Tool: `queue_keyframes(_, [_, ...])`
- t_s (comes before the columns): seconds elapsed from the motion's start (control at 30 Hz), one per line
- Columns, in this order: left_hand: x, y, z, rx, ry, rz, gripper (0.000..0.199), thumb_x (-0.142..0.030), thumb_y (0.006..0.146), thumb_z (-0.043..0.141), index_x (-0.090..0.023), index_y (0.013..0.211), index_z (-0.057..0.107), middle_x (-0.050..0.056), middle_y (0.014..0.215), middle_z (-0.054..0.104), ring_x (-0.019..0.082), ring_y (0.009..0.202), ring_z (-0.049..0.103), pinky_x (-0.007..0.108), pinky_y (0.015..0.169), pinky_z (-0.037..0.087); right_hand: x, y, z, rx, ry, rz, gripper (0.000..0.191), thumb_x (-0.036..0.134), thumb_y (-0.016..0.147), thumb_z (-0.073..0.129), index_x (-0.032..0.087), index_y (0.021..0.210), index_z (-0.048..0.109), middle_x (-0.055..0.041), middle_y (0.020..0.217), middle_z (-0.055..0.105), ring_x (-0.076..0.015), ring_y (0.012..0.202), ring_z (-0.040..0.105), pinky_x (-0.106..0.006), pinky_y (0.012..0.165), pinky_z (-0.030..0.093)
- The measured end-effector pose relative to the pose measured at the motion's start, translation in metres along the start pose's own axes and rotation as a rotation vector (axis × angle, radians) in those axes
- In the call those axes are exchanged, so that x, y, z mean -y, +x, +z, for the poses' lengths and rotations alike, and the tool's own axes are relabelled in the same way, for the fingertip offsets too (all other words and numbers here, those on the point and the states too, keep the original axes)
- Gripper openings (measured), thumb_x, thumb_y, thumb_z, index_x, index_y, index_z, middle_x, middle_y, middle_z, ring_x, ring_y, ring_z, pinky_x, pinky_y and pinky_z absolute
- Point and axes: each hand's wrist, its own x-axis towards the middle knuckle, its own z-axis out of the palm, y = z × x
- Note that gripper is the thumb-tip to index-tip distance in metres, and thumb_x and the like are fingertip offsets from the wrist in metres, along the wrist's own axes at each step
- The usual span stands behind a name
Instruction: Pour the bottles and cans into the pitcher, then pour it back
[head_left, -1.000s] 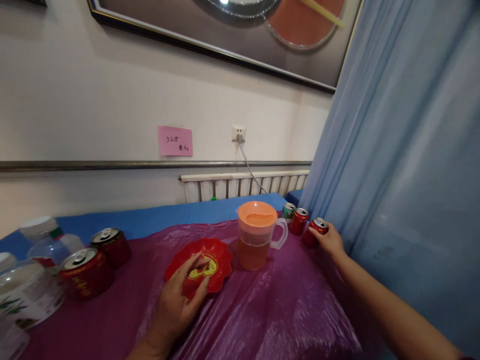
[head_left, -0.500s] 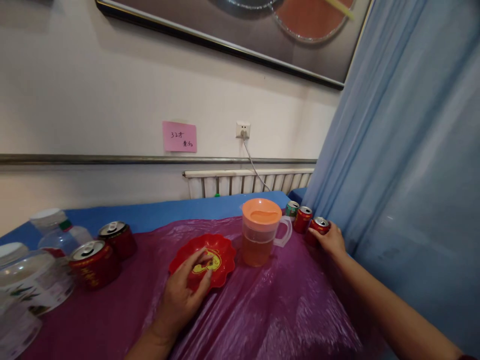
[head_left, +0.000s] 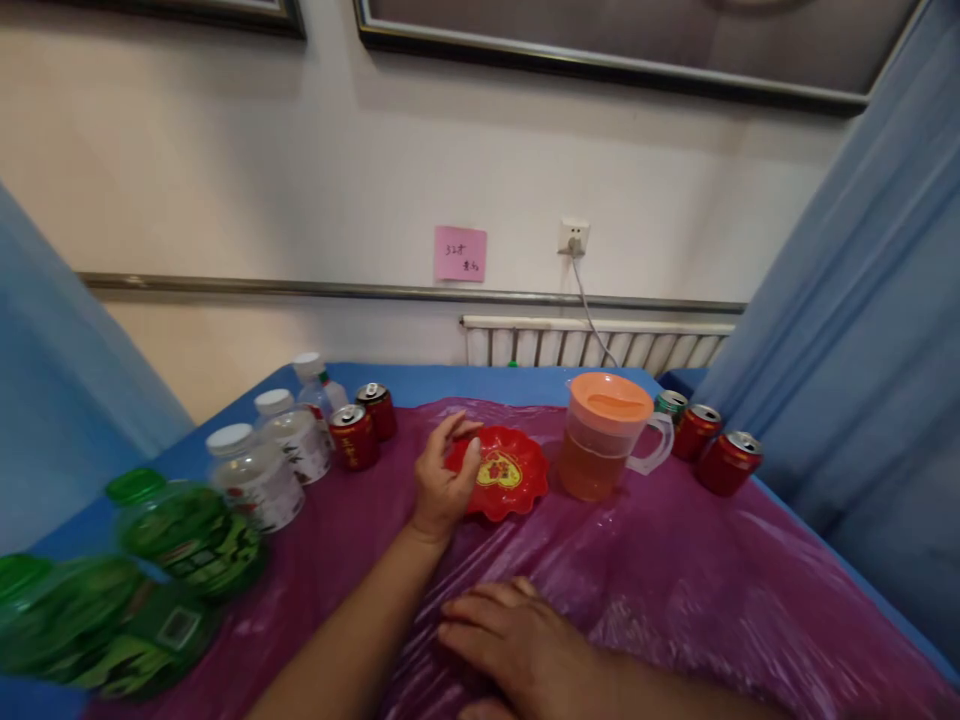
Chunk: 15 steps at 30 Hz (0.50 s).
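My left hand (head_left: 444, 478) is over the left edge of a scalloped red plate (head_left: 534, 478) with a yellow design, its fingers curved apart from the thumb and nothing between them. Whether it touches the rim I cannot tell. Nearer to me, my right hand (head_left: 521, 640) is spread low over the purple plastic sheet (head_left: 675, 590), holding nothing. A clear pitcher (head_left: 589, 465) with an orange lid and amber liquid stands right of the plate. Beyond its handle are a green can (head_left: 670, 403), a red can (head_left: 697, 432) and another red can (head_left: 729, 464).
On the left stand two dark red cans (head_left: 354, 440), several clear bottles with white caps (head_left: 259, 480), and two green bottles (head_left: 191, 540). Blue curtains (head_left: 847, 300) hang at both sides. A wall with a pink note (head_left: 460, 254) and a radiator (head_left: 540, 345) lies behind.
My right hand has let go of the nearest red can at the right and come back to the front middle. The view has swung left; my left hand stays by the plate.
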Motion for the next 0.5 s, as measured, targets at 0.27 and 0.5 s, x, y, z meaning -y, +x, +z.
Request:
queue_keyframes(0.27, [-0.017, 0.026, -0.016, -0.191, -0.125, -0.058, 0.036, -0.034, 0.092, 0.064, -0.017, 0.124, 0.060, 0.011, 0.105, 0.077, 0.020, 0.098, 0.074, 0.040, 0.097, 0.056, -0.012, 0.015, 0.029, 0.171, -0.030, 0.052, 0.064, 0.062, 0.093, 0.058, 0.026, 0.146, 0.052, -0.0118, 0.154, 0.051, -0.0371, 0.137, 0.047, -0.059, 0.112, 0.038])
queue_keyframes(0.5, [-0.034, 0.049, -0.031, -0.346, -0.242, -0.129, 0.032, -0.031, 0.088, 0.067, -0.016, 0.116, 0.061, 0.010, 0.099, 0.077, 0.019, 0.093, 0.074, 0.036, 0.090, 0.059, -0.003, 0.013, 0.028, 0.137, -0.017, 0.092, 0.061, 0.052, 0.092, 0.064, 0.028, 0.146, 0.053, -0.0102, 0.154, 0.051, -0.0368, 0.137, 0.047, -0.060, 0.113, 0.036])
